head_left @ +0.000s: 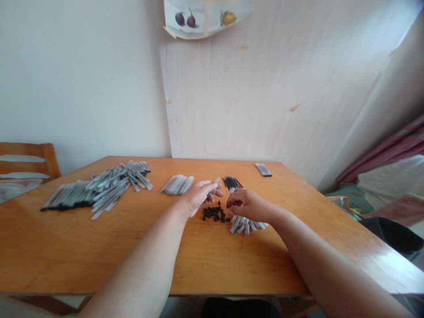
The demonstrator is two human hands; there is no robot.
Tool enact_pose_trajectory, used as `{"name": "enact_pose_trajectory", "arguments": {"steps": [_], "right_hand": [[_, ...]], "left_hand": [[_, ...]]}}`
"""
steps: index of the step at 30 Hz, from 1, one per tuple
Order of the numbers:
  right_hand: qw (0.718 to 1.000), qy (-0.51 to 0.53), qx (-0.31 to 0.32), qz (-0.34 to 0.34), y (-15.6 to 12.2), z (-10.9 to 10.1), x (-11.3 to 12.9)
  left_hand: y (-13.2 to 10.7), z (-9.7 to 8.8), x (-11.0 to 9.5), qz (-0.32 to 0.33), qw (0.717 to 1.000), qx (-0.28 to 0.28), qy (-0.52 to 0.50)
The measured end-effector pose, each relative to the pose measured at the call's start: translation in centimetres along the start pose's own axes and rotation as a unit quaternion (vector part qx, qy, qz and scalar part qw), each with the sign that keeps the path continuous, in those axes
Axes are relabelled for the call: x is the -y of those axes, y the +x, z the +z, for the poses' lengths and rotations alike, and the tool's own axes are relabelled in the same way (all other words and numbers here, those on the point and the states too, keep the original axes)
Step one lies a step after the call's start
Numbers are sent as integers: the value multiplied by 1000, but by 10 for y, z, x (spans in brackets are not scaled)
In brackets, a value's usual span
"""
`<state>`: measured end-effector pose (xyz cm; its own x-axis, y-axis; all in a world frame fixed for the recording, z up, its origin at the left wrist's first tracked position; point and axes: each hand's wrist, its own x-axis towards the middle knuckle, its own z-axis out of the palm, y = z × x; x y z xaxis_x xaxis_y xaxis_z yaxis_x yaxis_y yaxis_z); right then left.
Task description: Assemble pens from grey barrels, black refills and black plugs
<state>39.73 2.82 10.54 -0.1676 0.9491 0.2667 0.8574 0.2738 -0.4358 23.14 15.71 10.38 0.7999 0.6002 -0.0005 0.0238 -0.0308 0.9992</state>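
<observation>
Found left hand (202, 193) above the middle of the wooden table (198, 260), part-closed, with thumb and fingers bent about a slim pale stick (217, 179). Can make out clearly only the upper end of the stick, beyond the fingers; cannot make out the rest, for blur and cover by the hand.

Found right hand (248, 205) opposite, just apart from the left, with fingers curled loosely toward the thumb. Cannot tell from this angle of any object within the curl, nor of contact between fingertips.

Between the hands and slightly nearer the viewer, noted a loose scatter of small black caps (211, 212) on the tabletop; cannot count for overlap. Below the right hand, noted a pile of pale tubes (253, 224), partly hidden by the hand. Just beyond the same hand, noted a bundle of dark rods (232, 182), also partly covered.

Left of the left hand, recorded a row of translucent tubes (178, 184). Further left, recorded a jumbled heap of pale sticks (115, 181) against a flatter row of black-ended sticks (68, 194); cannot separate single pieces. Toward the far right corner, recorded a small flat batch (263, 169), too small for detail.

At the edges, recorded a chair (49, 159) and a fruit picture (198, 20), both cut off. Cannot identify a dark shape (240, 308) below the near edge.
</observation>
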Motion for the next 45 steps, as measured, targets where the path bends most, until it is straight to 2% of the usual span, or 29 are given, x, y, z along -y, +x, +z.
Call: {"name": "enact_pose_trajectory", "arguments": {"steps": [4, 8, 13, 19, 28, 31, 36, 40, 45], "right_hand": [[999, -18, 45, 2, -1, 4, 7], [997, -55, 58, 12, 0, 8, 10], [997, -61, 46, 8, 2, 12, 11], [995, -59, 50, 61, 6, 15, 4], [994, -59, 42, 79, 7, 20, -2], [996, -21, 19, 88, 6, 17, -2], [985, 90, -65, 131, 3, 4, -5], [955, 222, -108, 168, 1, -6, -4], [920, 326, -158, 151, 1, -10, -1]], "left_hand": [[0, 0, 1, -4, 1000, -6, 7], [1, 0, 2, -4, 1000, -3, 9], [1, 1, 1, 3, 1000, -5, 14], [-1, 2, -1, 1, 1000, -9, 11], [1, 1, 1, -6, 1000, -3, 21], [2, 0, 2, -9, 1000, -3, 29], [2, 1, 4, -10, 999, 3, 35], [0, 5, 3, -8, 998, 24, 51], [-5, 11, -2, 5, 994, 61, 86]]}}
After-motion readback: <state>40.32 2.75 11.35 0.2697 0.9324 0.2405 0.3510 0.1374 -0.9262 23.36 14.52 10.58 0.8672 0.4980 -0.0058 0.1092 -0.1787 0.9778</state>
